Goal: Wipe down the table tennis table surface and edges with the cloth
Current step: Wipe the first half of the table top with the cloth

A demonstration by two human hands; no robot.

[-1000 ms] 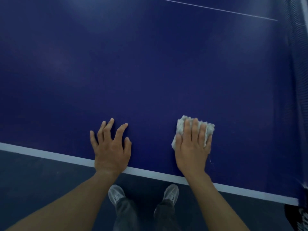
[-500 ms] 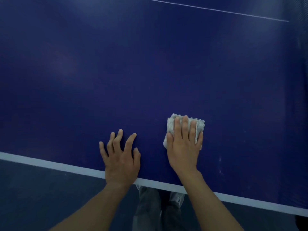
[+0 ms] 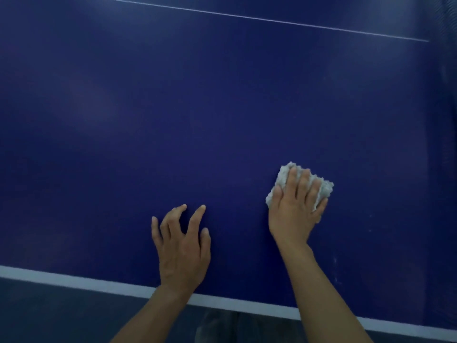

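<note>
Over to the right of the splayed left hand [image 3: 183, 248], the cloth [image 3: 283, 175] is pressed flat under the straight, bunched-up fingers [image 3: 293, 178] of the right hand [image 3: 294, 216], with loads of surface [image 3: 173, 120] ahead.

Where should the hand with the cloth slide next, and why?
Probably a short slide right and back toward the white edge line. The right hand presses the cloth flat on the table, and pale specks show just beyond it there, while the left hand braces.
</note>
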